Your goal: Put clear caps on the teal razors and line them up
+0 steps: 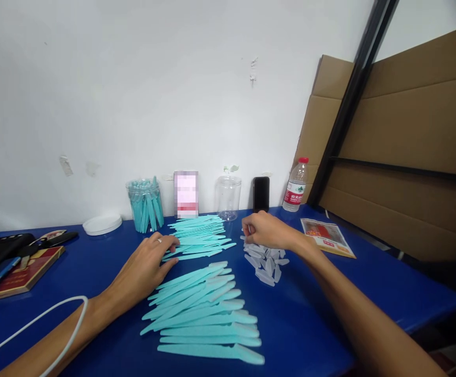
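Observation:
My left hand [149, 262] rests at the left ends of a far row of turquoise eyebrow razors [200, 233]. Its thumb and fingers are apart, with the fingertips touching the handles. My right hand [265, 230] is closed in a pinch over the far edge of a heap of translucent plastic caps [267, 264]; what its fingertips hold is hidden. Closer to me lies a second row of turquoise razors [208, 319], with translucent caps over their blade ends, which point right.
Along the wall stand a jar of turquoise razors [146, 207], a lit phone [186, 193], a clear jar [228, 196], a dark phone [261, 193] and a water bottle [295, 186]. A white lid [102, 224] lies left, a packet [327, 236] right. A white cable [73, 335] crosses my left forearm.

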A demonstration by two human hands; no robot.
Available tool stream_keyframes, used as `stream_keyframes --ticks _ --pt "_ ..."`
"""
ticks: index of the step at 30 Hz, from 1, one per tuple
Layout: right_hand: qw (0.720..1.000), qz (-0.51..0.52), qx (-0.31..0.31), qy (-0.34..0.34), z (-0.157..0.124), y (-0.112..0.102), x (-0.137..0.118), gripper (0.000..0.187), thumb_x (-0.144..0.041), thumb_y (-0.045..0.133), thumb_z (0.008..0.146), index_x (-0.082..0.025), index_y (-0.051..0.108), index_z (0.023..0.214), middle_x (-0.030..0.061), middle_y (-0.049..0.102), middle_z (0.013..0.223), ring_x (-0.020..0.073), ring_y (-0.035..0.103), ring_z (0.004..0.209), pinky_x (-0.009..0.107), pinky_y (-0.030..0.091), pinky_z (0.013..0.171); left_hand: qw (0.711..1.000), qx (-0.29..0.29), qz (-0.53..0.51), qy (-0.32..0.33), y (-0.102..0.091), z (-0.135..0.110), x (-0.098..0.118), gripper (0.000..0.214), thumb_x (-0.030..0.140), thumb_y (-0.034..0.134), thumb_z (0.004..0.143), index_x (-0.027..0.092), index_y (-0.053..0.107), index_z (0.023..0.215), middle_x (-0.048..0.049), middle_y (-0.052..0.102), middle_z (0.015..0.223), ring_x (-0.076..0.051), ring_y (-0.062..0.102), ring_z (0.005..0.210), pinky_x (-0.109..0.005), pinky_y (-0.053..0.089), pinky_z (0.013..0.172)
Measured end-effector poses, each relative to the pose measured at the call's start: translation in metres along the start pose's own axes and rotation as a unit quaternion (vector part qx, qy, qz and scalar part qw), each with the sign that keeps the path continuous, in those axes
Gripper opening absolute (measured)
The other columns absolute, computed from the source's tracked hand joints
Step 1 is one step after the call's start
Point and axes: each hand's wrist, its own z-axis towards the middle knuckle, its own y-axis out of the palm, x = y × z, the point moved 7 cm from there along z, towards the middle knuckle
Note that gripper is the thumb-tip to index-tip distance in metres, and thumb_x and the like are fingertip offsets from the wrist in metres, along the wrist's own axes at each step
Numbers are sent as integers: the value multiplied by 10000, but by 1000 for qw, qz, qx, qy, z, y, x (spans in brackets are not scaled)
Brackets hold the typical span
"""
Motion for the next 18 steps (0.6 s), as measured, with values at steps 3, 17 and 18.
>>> stream_keyframes --ticks 3,17,18 --pt "1000 0 15 -5 1 1 -2 83 -236 652 733 -185 597 699 18 618 669 144 531 594 242 326 538 1000 -9 -2 -17 1 -1 -2 147 262 491 914 204 592 1004 -42 622 887 -225 549 858 -348 442 766" --pt "995 -3 99 -11 7 7 -14 106 -266 613 800 -196 575 730 5 630 683 148 543 627 239 309 569 1000 -9 21 -10 2 -8 0 177 153 404 917 196 573 883 -64 612 911 -217 557 845 -329 443 749" --pt "995 -3 100 -13 7 8 -15 112 -270 613 803 -196 574 729 4 629 683 148 544 627 239 311 572 1000 -10 24 -10 2 -8 0 175 145 409 912 195 574 887 -66 614 914 -217 560 838 -331 443 749"
